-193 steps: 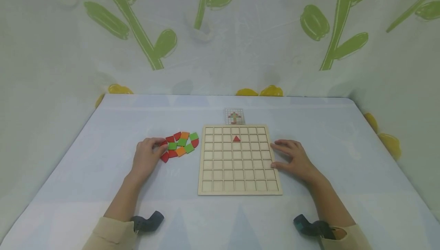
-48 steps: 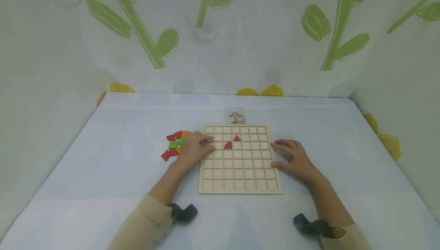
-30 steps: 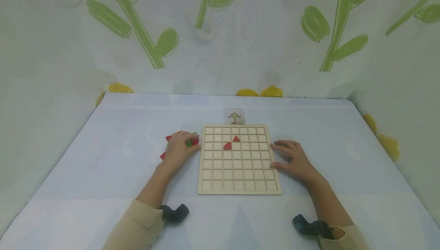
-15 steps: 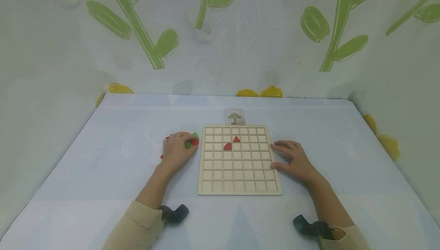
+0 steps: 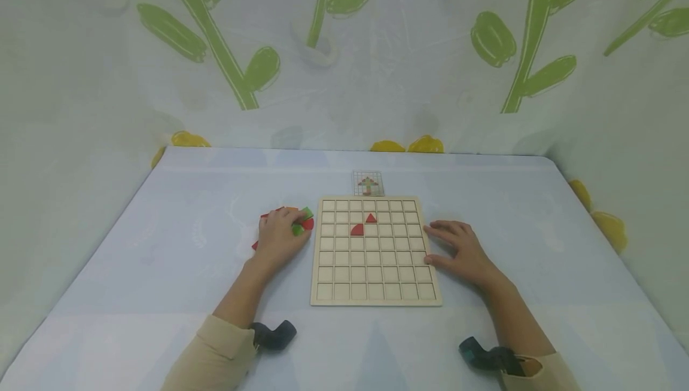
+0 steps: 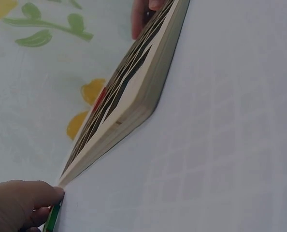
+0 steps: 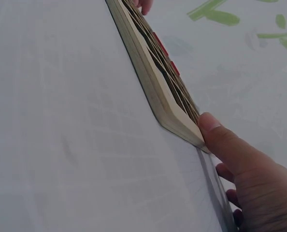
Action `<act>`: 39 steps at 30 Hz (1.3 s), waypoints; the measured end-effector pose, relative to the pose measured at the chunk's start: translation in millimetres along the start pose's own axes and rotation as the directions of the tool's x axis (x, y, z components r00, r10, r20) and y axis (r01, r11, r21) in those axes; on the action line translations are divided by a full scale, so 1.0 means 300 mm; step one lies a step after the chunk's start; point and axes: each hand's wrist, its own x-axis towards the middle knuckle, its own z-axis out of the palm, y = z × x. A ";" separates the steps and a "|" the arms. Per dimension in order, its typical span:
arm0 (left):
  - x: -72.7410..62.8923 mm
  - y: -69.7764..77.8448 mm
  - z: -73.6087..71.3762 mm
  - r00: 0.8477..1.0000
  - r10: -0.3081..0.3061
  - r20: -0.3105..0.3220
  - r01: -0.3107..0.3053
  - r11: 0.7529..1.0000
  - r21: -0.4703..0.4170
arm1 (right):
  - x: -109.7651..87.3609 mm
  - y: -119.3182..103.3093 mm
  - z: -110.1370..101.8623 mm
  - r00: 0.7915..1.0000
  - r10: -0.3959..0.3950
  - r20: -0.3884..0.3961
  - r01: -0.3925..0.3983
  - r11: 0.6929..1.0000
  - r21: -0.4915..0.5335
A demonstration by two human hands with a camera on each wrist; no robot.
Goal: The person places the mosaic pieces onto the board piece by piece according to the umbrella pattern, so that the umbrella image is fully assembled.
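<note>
My left hand (image 5: 278, 237) lies over the cluster of tiles left of the board, hiding most of them. Between thumb and index finger show a red quarter-round tile (image 5: 308, 223) and a green tile (image 5: 298, 230); another green tile (image 5: 307, 212) is by the index fingertip. In the left wrist view the thumb is over a green tile (image 6: 52, 218); whether it is pinched cannot be seen. My right hand (image 5: 460, 252) rests with spread fingers against the right edge of the wooden grid board (image 5: 375, 258). On the board sit a red triangle (image 5: 371, 219) and a red quarter-round (image 5: 357, 230).
A small pattern card (image 5: 368, 183) lies just behind the board, showing a coloured figure on a grid. Both forearms have a dark wrist camera (image 5: 274, 335) strapped on. A pale wall with painted green stems (image 5: 215, 38) rises behind the white table (image 5: 161, 247).
The quarter-round appeared on the board. My left hand first went to the board's left edge, then drew back left over the tiles, nearly still this last second. The right hand has stayed put.
</note>
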 end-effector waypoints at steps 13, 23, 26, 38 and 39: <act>-0.005 -0.010 0.014 1.000 0.012 0.023 -0.012 0.999 -0.040 | 0.000 0.008 0.005 1.000 -0.003 -0.001 0.003 1.000 -0.005; -0.016 -0.014 0.016 0.998 0.053 0.016 -0.052 0.998 -0.020 | -0.005 0.005 0.006 1.000 0.001 0.004 -0.001 1.000 0.001; -0.018 -0.018 0.011 0.998 0.057 0.023 -0.057 0.998 -0.016 | -0.001 0.002 0.006 1.000 -0.007 0.004 0.007 1.000 0.007; -0.001 -0.025 0.016 0.996 0.080 0.031 -0.080 0.997 0.005 | 0.003 -0.007 0.000 1.000 0.009 -0.002 -0.009 1.000 0.002; 0.001 -0.024 0.017 0.996 0.078 0.032 -0.078 0.997 0.004 | 0.003 -0.007 -0.001 1.000 0.013 0.000 -0.013 1.000 0.002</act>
